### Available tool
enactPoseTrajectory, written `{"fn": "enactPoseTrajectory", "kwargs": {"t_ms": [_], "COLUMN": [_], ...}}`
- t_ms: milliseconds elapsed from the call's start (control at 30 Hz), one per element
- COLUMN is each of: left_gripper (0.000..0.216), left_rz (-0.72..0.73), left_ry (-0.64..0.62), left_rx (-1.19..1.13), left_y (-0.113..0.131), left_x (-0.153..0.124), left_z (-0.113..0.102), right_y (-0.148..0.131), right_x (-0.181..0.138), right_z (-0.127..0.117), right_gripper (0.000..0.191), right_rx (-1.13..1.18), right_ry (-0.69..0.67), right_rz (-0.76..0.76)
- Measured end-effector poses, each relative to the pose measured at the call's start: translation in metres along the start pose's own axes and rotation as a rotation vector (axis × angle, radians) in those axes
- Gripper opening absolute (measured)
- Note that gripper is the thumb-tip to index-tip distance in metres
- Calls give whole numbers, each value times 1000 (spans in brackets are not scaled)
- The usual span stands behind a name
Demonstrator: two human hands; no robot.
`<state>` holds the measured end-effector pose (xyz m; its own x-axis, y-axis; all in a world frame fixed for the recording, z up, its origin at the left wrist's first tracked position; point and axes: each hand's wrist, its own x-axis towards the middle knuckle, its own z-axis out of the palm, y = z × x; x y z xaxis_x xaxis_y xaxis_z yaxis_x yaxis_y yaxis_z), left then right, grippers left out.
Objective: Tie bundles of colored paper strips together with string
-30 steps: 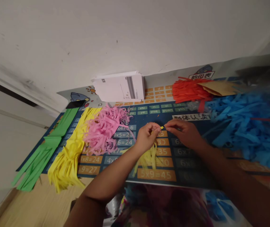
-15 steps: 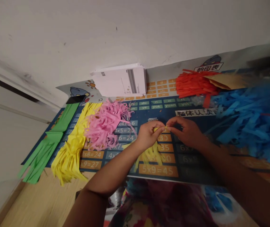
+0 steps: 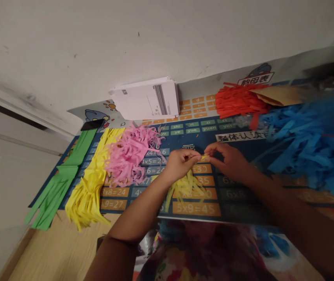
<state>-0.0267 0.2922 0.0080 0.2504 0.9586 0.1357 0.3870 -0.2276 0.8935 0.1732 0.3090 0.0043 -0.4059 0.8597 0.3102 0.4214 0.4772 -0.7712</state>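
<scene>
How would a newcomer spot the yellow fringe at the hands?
Start at the blue printed mat against the wall. Near the middle of its front edge, the yellow fringe shows below the left hand. Unlike the larger yellow bundle left of the pink bundle, it is small and pale, with strands fanned out.

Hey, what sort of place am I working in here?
Likely a room at home: a times-table learning mat meets a scuffed wall, pink fringed paper is on it, and a wood-look floor shows below.

A dimly lit, marked off-white wall (image 3: 102, 47) fills the far side, with a pale panel (image 3: 5, 183) and wood-grain floor (image 3: 58, 249) at left.
</scene>
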Motion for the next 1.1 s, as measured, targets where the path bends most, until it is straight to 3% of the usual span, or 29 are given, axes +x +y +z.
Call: {"fn": "enactPoseTrajectory", "kwargs": {"t_ms": [133,300,467,767,1100], "left_gripper": [15,18,16,20,13], "left_rz": [74,159,289,509,680], "left_ry": [60,115,120,220,317], "left_rx": [76,96,193,407,435], "left_y": [2,2,11,45,55], "left_x": [0,-2,-6,-23,-63], "left_z": [-1,1,0,-20,-21], "right_y": [1,2,-7,-51,-87], "right_x": [0,2,-2,-5,-35], "right_z": [-2,-4,-5,-33,-19], "right_gripper": [22,19,22,26,23], "right_rx": [100,90,-61,-343,-404], "right_ry": [-2,-31,24,102,146], "right_rz": [84,140,-7,-315,-443]}}
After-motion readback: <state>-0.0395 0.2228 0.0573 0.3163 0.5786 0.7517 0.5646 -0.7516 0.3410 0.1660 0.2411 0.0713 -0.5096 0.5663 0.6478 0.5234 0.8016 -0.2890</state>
